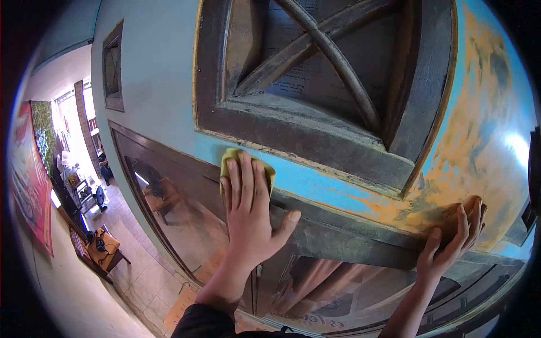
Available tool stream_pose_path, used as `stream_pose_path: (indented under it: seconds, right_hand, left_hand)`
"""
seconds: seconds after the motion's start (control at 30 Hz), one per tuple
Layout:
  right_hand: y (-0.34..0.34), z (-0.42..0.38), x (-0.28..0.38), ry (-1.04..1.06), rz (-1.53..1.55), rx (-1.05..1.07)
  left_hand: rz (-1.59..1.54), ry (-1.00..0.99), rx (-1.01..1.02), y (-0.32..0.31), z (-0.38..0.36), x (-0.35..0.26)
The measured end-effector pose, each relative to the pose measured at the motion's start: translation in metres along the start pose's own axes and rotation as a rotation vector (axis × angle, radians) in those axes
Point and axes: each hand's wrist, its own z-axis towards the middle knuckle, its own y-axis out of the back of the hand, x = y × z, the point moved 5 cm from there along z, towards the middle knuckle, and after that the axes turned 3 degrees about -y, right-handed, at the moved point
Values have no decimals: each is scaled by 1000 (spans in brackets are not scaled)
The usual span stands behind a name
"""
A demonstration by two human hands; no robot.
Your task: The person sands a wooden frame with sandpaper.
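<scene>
My left hand (246, 214) presses a yellow-green cloth (231, 153) flat against the wall, just below the lower left of a dark wooden vent frame (315, 143). The fingers lie stretched over the cloth, with the thumb out to the side. Light blue paint (321, 183) shows on the strip of wall right of the cloth. At the right, my right hand (451, 239) leans on the wall with fingers spread and nothing visible in it. Around it the wall has worn orange and dark patches (451, 163) over blue.
Below the hands are a wooden door frame (338, 239) and glass panes (186, 208) with reflections. A smaller vent (113, 67) sits farther left. Down the passage stand a wooden chair (104, 253) with dark items on it and a fan (100, 196); a red banner (32, 180) hangs opposite.
</scene>
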Motion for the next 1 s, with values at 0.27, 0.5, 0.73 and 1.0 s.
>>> stream_pose_path:
  seconds: [0.27,0.5,0.73,1.0]
  right_hand:
    - [-1,0,-1,-11,13,-3]
    - [0,2,1,7,33,-17]
    - [1,1,0,0,17,-5]
    - [0,0,1,-6,4,-14]
  left_hand:
    - [-17,10,7,0,6,-5]
    - [-29,-12,1,-2,9,-6]
    - [-39,-17,-6,-4,2,-13]
    - [-41,-13,1,-8,-5,-18]
